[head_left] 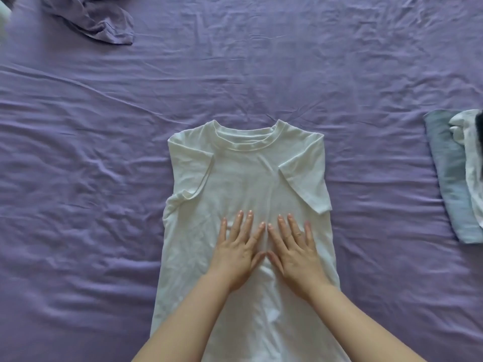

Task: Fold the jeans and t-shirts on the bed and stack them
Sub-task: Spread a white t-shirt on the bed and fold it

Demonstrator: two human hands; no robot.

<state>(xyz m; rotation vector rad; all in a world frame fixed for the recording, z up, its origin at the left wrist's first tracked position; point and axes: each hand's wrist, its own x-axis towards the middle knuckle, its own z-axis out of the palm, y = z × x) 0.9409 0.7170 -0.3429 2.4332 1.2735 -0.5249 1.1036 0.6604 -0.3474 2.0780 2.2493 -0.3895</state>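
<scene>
Now both hands flat, fingers spread: L hand [239, 253] & R hand [294, 253] pressing white tee [248, 173], sleeves folded in, on purple sheet [104, 152].

A bed [261, 74] under a wrinkled purple sheet carries everything; a white t-shirt [245, 178] lies flat at the centre, sleeves folded inward; crumpled purple cloth [99, 24] sits far left; folded jeans [449, 178] rest at the right edge.
</scene>
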